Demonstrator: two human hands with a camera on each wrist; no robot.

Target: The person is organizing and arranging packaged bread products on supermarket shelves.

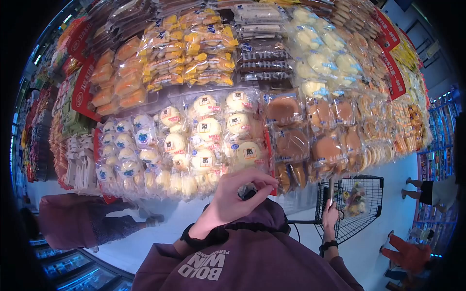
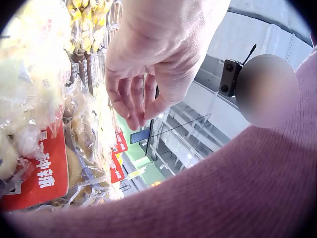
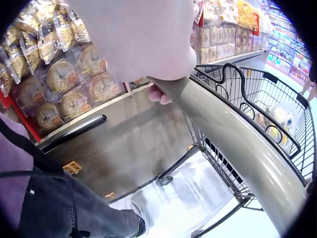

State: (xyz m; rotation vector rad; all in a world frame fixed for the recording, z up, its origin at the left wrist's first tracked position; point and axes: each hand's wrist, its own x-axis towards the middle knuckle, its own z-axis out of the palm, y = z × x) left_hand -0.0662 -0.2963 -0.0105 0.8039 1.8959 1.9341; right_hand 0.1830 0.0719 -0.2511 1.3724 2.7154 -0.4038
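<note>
Left hand at the front edge of the white buns, right hand on the cart handle

Nearest the body, the left hand (image 1: 238, 194) is raised with its fingers loosely bent and its thumb close to the fingertips; it holds nothing that shows. Whether thumb and fingertip meet is hard to tell. The right hand (image 1: 331, 218), well apart and off to the right, is wrapped round the cart handle (image 3: 233, 134), a pale bar slanting across the right wrist view.

Just beyond the left hand lie the wrapped white buns (image 1: 206, 159), their columns running away from the body. They reach forward and leftward from its fingers, so the left hand is much the nearer one; whether it touches a wrapper cannot be told. A red divider (image 1: 268, 162) stands at their right side, with the wrapped brown cakes (image 1: 290, 144) past it.

The cart (image 1: 378, 203) sits beyond the right hand, bagged goods (image 1: 357, 200) inside. Farther back on the display come yellow packets (image 1: 208, 53), dark packets (image 1: 264, 63) and pale packs (image 1: 323, 63).
</note>
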